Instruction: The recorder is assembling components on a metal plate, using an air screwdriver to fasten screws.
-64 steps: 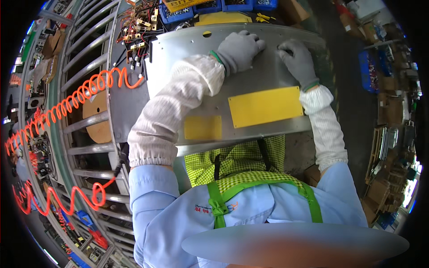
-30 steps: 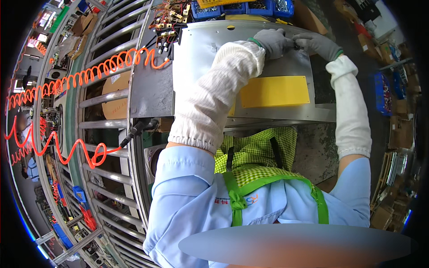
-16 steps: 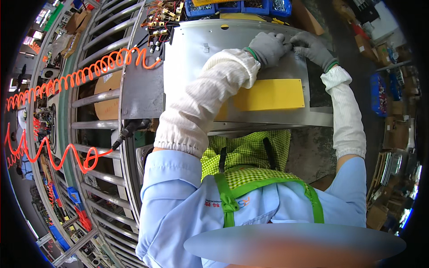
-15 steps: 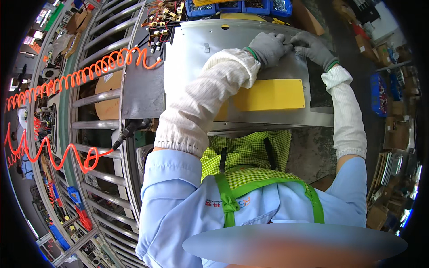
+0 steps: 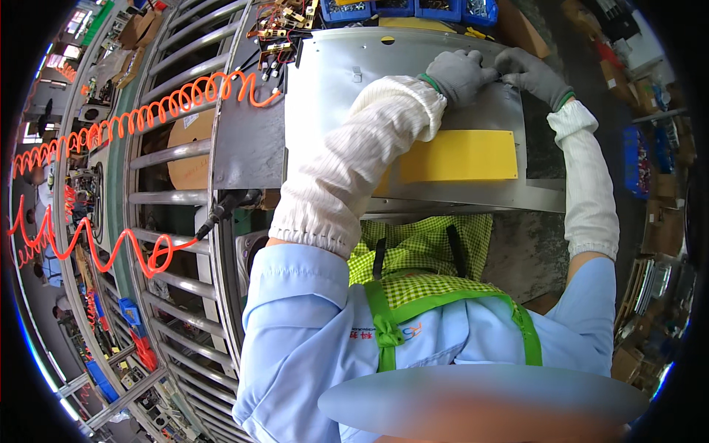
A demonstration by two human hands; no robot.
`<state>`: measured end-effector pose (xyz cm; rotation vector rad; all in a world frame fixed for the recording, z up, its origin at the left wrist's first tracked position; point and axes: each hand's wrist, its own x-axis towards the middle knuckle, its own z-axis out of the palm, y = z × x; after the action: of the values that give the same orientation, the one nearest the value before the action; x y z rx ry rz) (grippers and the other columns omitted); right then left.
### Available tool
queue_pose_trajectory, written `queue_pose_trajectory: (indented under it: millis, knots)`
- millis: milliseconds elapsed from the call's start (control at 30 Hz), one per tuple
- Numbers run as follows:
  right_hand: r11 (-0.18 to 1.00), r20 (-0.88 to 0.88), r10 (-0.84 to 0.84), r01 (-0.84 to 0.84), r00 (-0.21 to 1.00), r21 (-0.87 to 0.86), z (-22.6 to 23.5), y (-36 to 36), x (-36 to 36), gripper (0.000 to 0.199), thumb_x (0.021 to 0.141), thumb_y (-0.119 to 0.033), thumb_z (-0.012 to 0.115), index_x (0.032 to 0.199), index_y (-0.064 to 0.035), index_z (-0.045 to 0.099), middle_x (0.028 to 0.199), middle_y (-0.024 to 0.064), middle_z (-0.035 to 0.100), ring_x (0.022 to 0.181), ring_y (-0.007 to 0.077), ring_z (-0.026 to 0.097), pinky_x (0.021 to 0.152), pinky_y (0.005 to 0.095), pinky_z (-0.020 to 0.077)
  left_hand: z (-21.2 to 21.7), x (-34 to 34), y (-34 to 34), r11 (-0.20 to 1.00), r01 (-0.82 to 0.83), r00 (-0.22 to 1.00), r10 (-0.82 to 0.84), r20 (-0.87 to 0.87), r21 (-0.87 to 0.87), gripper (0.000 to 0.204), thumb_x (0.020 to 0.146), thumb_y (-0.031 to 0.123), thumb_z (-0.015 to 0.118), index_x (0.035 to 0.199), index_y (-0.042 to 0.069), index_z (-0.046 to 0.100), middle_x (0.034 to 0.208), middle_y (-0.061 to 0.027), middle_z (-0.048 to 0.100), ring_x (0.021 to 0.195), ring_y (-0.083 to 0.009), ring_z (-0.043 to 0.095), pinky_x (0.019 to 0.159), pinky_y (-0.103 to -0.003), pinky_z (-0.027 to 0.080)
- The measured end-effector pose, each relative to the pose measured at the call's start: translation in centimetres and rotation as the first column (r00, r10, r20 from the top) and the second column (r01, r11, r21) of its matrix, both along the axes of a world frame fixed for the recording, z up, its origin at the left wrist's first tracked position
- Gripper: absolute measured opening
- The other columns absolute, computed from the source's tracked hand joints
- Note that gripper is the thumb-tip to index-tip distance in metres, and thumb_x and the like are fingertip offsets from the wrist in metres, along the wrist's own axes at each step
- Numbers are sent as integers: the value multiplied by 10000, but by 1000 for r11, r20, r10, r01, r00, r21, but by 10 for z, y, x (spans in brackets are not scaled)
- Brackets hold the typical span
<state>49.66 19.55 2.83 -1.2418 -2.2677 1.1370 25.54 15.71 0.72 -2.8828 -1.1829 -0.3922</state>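
Observation:
A large grey sheet-metal panel lies in front of me, with a yellow rectangular piece on its near part. Both my hands wear grey gloves and meet at the panel's far right edge. My left hand has its fingers curled and closed at that edge. Close beside it, my right hand pinches at the same spot with thumb and fingertips together. Whatever sits between the fingertips is too small and too covered to make out.
Blue bins of small parts stand beyond the panel. Wired connectors lie in a heap at its far left. An orange coiled hose stretches over the roller conveyor on the left. A black-handled tool hangs beside the conveyor.
The whole view has shifted slightly, so the scene sits a little further right. Both hands stay at the panel's far right edge, with only small finger movements.

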Motion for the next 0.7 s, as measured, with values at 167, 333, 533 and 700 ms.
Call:
queue_pose_trajectory:
  millis: [167,333,533,700]
  knots:
    - [944,177,72,-125,982,307,-8,-3,-2,259,837,-51,643,1090,-68,591,1128,54,557,1103,209,537,980,337,431,1,0,0,999,-19,999,17,-38,-50,529,804,240,636,1319,296,532,1172,-153,563,1116,-331,578,892,-412,513]
    - [865,175,91,-165,980,474,-17,-2,0,196,854,-41,652,1038,-46,584,1040,72,557,1030,219,558,937,320,455,0,-2,-1,998,-29,1000,30,5,-47,516,789,217,630,1295,262,541,1144,-167,569,1071,-352,591,876,-419,514]
    - [933,68,136,-151,988,326,-14,-4,4,205,833,12,629,1026,-37,577,1071,67,544,1035,203,542,959,307,436,-4,-1,2,999,13,999,-11,53,-45,520,781,198,631,1291,260,553,1135,-169,572,1083,-350,586,896,-424,501]
    - [983,113,13,-33,993,178,-6,-4,0,240,817,28,636,1030,-54,561,1076,35,546,1054,162,525,972,306,430,0,-3,-2,999,4,998,-2,67,-38,572,762,182,672,1305,311,545,1179,-161,555,1095,-345,581,899,-428,499]
